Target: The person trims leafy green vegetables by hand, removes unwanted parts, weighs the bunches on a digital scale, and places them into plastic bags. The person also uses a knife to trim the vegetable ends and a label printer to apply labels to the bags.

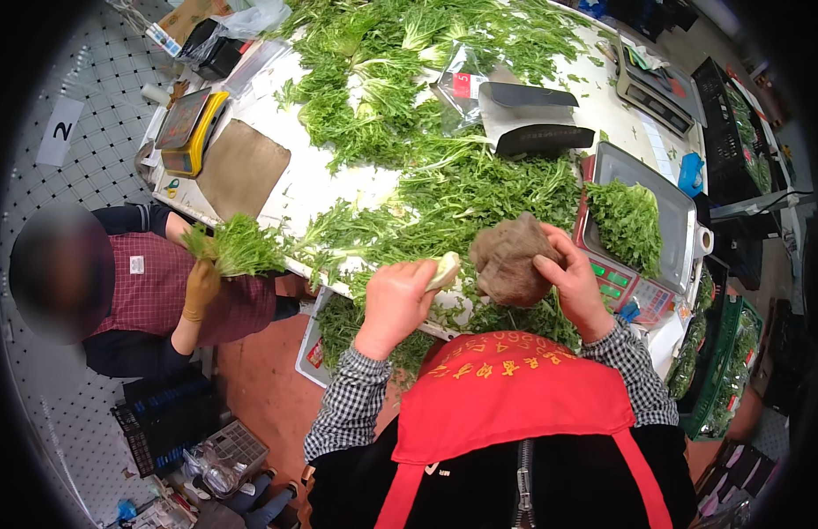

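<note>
My left hand point(399, 301) grips a pale, whitish-green piece point(444, 271), perhaps a trimmed vegetable base, over the near table edge. Just to its right, my right hand point(571, 268) holds a crumpled brown cloth point(514, 261) between thumb and fingers. Beyond both hands, loose leafy greens point(488, 192) with pale stems are heaped across the white table. A bundle of frilly greens point(624, 221) lies on the tray of a red digital scale point(683, 218), right of my right hand. A clear plastic bag point(458, 119) with a red label lies on the greens.
A co-worker point(164, 284) at the left holds greens point(247, 244) in gloved hands. A yellow scale point(200, 135), brown sheet point(243, 168), black-and-grey holder point(528, 119) and another scale point(657, 86) stand on the table. A bin of greens point(309, 337) sits below; crates point(719, 377) stand right.
</note>
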Demonstrator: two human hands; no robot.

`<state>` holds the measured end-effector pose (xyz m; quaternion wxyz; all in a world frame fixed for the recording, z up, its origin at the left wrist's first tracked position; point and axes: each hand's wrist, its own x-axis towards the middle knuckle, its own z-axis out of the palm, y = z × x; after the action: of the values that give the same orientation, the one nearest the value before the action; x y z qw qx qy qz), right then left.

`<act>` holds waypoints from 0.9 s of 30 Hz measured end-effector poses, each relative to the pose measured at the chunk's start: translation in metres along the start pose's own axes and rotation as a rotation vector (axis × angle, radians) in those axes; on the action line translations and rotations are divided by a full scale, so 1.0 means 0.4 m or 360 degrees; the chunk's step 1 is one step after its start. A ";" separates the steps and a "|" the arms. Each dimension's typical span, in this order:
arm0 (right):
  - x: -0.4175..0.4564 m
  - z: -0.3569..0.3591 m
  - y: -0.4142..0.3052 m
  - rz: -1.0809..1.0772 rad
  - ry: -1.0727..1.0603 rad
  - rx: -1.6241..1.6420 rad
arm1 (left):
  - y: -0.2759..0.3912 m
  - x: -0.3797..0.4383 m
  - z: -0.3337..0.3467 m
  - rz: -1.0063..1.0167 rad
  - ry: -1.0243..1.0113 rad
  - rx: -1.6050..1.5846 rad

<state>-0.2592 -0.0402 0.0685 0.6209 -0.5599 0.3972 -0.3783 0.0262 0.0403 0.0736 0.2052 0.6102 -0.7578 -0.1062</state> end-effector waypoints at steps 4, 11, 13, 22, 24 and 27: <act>0.020 0.093 -0.026 -0.0327 -0.0154 -0.0543 | 0.060 0.031 0.031 0.0378 0.0071 0.0301; 0.022 0.124 0.021 -0.0553 -0.0008 -0.0899 | 0.087 0.025 0.041 0.0490 0.0337 0.0323; 0.022 0.099 0.047 -0.0621 0.0109 -0.0972 | 0.088 0.014 0.035 0.0463 0.0397 0.0308; -0.001 -0.001 -0.041 -0.0547 -0.0197 -0.0833 | 0.099 0.032 -0.003 0.0291 0.0105 -0.0276; -0.025 -0.013 -0.086 -0.0543 -0.0319 -0.0569 | 0.128 0.061 0.016 0.0243 -0.0088 -0.0654; -0.060 -0.047 -0.108 -0.0507 -0.0337 -0.0736 | 0.208 0.122 -0.002 0.0034 -0.0395 -0.1169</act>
<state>-0.2869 -0.0295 0.1120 0.4477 -0.7781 0.3132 -0.3101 -0.0550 0.0125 0.1172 0.3178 0.4705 -0.6948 -0.4415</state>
